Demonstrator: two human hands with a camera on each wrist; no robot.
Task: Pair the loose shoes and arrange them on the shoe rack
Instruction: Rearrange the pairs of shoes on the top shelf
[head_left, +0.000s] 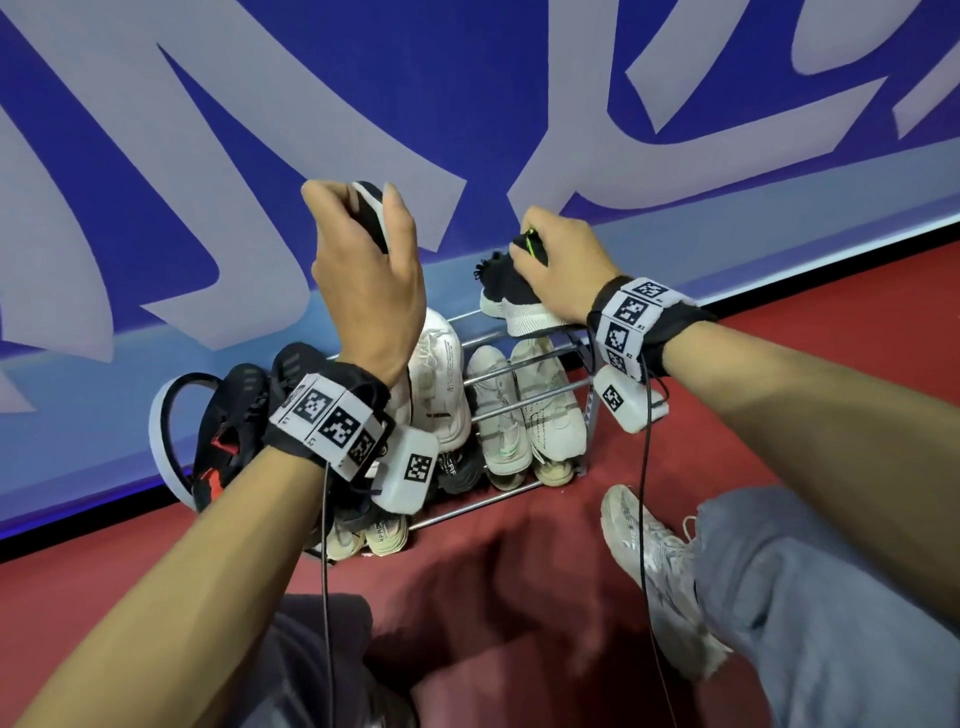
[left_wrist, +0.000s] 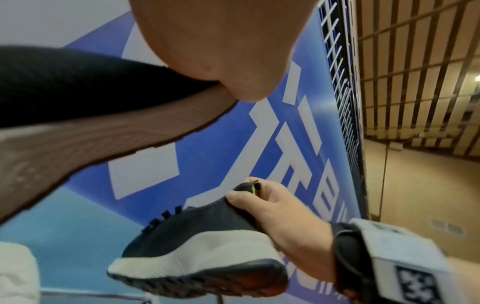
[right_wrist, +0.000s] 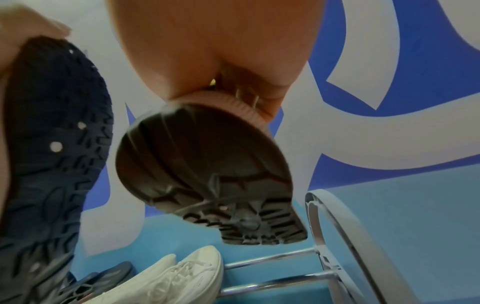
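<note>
The left hand (head_left: 363, 270) is curled around the heel of a black knit sneaker with a white ribbed sole (head_left: 371, 210), holding it raised above the left half of the rack, toe pointing away and down. The right hand (head_left: 563, 265) pinches the collar of the matching black knit sneaker with a white midsole and a small yellow-green heel tab (head_left: 511, 291), which hangs over the open right end of the top tier of the chrome tube shoe rack (head_left: 524, 384); whether its sole already touches the bars cannot be told. The top tier also carries a pair of black mesh trainers (head_left: 260, 400) on the left and a bulky white leather sneaker (head_left: 436, 384) in the middle, while cream-coloured shoes (head_left: 524, 415) sit on the tier below. To place this pair well, I judge the right shoe should go down first, flat across the bars near the curved grey end frame (right_wrist: 345, 236), heel toward the person. The left shoe then needs turning sole-down and setting just beside it, toes level, without nudging the white sneaker. Because the tier is only spaced bars, each sole should span at least two bars before the grip is released, or the shoe may tip through.
</note>
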